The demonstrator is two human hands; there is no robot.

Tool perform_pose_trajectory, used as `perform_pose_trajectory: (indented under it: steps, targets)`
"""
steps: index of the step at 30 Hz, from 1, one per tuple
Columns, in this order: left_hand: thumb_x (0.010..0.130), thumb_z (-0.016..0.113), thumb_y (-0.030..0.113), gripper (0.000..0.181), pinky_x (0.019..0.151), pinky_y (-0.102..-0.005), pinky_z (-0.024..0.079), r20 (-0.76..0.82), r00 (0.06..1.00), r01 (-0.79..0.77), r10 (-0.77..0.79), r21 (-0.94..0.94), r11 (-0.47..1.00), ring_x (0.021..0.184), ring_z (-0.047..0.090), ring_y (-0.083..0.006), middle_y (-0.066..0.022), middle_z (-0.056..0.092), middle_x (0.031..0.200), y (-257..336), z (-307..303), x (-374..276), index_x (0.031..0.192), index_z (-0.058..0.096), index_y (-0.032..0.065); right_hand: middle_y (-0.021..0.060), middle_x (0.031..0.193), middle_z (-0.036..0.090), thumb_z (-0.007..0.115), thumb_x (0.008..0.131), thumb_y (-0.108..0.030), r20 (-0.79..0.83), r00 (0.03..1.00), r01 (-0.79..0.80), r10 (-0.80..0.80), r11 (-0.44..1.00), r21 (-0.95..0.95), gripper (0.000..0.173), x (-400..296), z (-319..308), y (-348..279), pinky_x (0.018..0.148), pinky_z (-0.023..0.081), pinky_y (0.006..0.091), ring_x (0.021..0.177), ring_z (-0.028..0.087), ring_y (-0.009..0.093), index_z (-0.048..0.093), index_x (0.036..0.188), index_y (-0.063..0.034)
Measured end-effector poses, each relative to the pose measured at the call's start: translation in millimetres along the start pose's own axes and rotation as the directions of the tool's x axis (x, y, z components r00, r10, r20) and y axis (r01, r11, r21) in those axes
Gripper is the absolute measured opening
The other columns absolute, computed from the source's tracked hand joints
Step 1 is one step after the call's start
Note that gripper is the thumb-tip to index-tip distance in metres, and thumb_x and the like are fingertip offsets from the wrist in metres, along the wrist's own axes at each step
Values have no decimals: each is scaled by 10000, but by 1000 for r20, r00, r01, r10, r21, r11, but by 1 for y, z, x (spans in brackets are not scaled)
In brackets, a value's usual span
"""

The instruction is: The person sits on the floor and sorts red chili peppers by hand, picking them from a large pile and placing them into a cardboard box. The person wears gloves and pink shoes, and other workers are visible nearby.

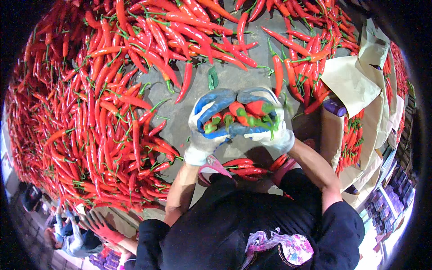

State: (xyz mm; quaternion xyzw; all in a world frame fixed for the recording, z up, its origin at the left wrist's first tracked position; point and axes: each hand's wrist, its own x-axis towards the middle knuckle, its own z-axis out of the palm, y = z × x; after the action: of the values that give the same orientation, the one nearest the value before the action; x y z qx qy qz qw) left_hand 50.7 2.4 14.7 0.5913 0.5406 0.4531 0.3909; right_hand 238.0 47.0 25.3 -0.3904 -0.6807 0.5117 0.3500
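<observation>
Both my hands wear white knit gloves with blue-coated palms and fingers. My left hand (209, 123) curls around a few red chili peppers (217, 118), stem ends towards me. Beside it and close against it, my right hand (265, 116) grips more red chilies (254, 108), whose green stems are blurred. The pepper tips are hidden beneath the gloves. Below the hands, a small group of red chilies (246, 167) lies on the grey floor between my pink shoes (214, 165). A green leaf scrap (213, 77) lies just beyond my fingers.
A large heap of red chilies (91, 135) spreads across the left; more lie at the top right (308, 64). At right stands a paper-lined box of chilies (352, 141) with a paper flap (352, 84). A co-worker's red glove (104, 229) reaches in at lower left; another person (76, 236) sits behind.
</observation>
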Motion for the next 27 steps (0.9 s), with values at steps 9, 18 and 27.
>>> perform_pose_trajectory:
  steps: [9, 18, 27]
  targets:
    - [721, 687, 257, 415, 872, -429, 442, 22, 998, -60, 58, 80, 995, 982, 573, -333, -123, 606, 1092, -73, 18, -10, 1109, 606, 134, 152, 1088, 593, 855, 514, -350, -81, 994, 59, -71, 988, -142, 718, -8, 7, 55, 888, 457, 443, 990, 571, 355, 563, 1099, -56]
    - [836, 612, 161, 477, 908, -366, 435, 240, 971, -168, 16, 627, 761, 1018, 576, -257, -74, 516, 1304, -146, -17, -82, 1286, 472, 88, 151, 1133, 557, 761, 574, -397, -28, 991, 130, -133, 987, -93, 703, -2, 13, 65, 915, 395, 452, 1072, 519, 361, 522, 1158, -88]
    - [839, 596, 2, 300, 905, -344, 421, 70, 862, 494, -501, -330, 804, 999, 550, -193, -79, 591, 1113, -138, 13, -57, 1136, 555, 10, 198, 1053, 557, 788, 651, -337, -191, 974, -134, 125, 990, -37, 621, 5, 24, 49, 864, 438, 440, 982, 542, 392, 504, 1110, -30]
